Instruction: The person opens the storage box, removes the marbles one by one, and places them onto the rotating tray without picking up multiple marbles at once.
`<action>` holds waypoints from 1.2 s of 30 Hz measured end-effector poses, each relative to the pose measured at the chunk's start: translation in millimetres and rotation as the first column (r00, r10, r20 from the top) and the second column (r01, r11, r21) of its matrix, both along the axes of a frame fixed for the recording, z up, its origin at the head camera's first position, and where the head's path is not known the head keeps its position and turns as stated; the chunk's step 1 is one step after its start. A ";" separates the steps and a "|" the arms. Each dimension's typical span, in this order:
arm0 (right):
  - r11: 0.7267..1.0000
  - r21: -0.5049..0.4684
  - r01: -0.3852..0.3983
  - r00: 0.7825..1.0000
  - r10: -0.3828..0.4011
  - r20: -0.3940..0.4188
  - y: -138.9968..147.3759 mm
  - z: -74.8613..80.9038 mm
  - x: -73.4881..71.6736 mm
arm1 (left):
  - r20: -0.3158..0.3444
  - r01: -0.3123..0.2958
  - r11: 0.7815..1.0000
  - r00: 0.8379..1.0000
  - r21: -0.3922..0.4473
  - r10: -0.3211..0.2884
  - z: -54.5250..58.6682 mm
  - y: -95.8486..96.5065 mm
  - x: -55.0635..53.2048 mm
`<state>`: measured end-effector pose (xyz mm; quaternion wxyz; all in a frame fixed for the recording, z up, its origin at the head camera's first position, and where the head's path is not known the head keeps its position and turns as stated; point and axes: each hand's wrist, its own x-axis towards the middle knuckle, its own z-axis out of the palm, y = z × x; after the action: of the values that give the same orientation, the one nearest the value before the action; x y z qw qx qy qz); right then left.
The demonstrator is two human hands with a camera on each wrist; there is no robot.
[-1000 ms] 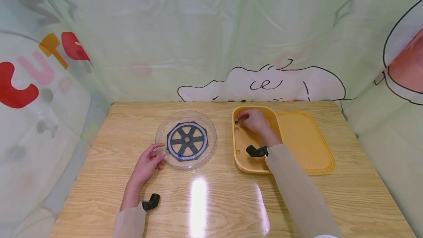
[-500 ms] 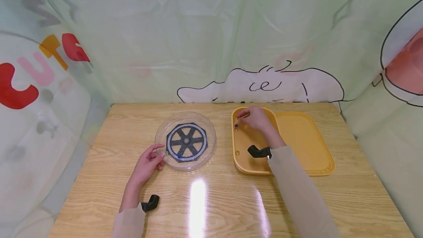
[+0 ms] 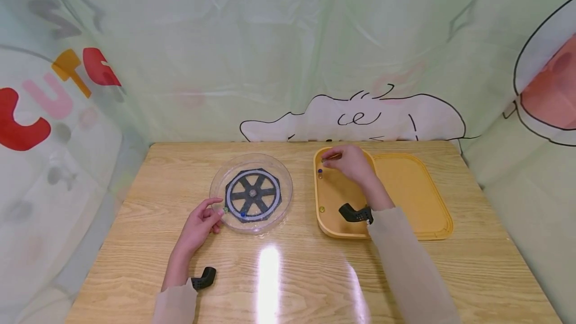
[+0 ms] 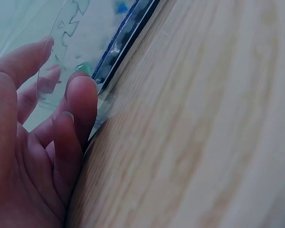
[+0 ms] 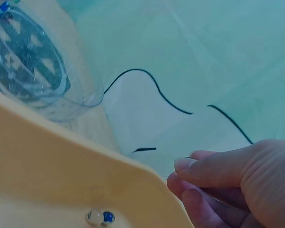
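Note:
A clear round dish (image 3: 286, 209) with a dark spoked wheel shape (image 3: 253, 193) stands left of centre. At its near-left rim my left hand (image 3: 200, 224) holds on, thumb and fingers about the wall. Just inside the rim, by the thumb, lies a green marble (image 3: 226, 210); a blue marble (image 3: 243, 214) is to its right. Over the far end of the yellow bin (image 3: 333, 194), my right hand (image 3: 353, 163) pinches a small marble (image 3: 323, 160), mostly hidden by the fingertips. Below them a blue marble (image 3: 320, 170) and a clear one (image 5: 93, 217) lie together along the bin's left wall.
Nearer in the bin lies a yellow-green marble (image 3: 321, 209). Right of the bin is a flat yellow lid or tray (image 3: 411, 194). The wooden table (image 3: 310, 274) ends at a printed curtain (image 3: 225, 54) behind.
My right hand has risen slightly, a small marble at its fingertips. In the bin the blue marble has shifted nearer, against the clear one. The left hand stays at the dish.

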<state>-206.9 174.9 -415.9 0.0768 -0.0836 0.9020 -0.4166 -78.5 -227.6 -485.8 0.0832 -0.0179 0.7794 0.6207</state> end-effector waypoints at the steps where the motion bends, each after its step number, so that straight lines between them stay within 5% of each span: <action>1: 1.000 -0.003 0.003 1.000 -0.004 -0.005 -0.9 0.5 1.4 | 0.002 -0.001 1.000 1.000 0.000 0.001 -0.1 -0.1 0.3; 9: 0.995 -0.098 0.020 1.000 -0.022 -0.021 -12.3 5.8 14.8 | 0.003 -0.004 1.000 1.000 -0.004 0.004 0.7 -1.1 2.4; 20: 0.977 -0.211 -0.023 0.999 0.015 -0.039 -37.0 -1.3 30.3 | 0.000 -0.029 0.999 1.000 0.017 0.029 -34.8 -10.6 -5.2; 36: 0.960 -0.277 -0.049 0.999 0.051 -0.001 -80.4 -10.5 49.9 | 0.000 -0.027 0.999 1.000 0.032 0.027 -32.9 -8.4 -7.6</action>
<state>-157.1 94.6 -426.4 0.0777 -0.1149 0.8322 -0.5369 -86.1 -236.0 -518.7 0.0751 -0.0269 0.7691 0.6341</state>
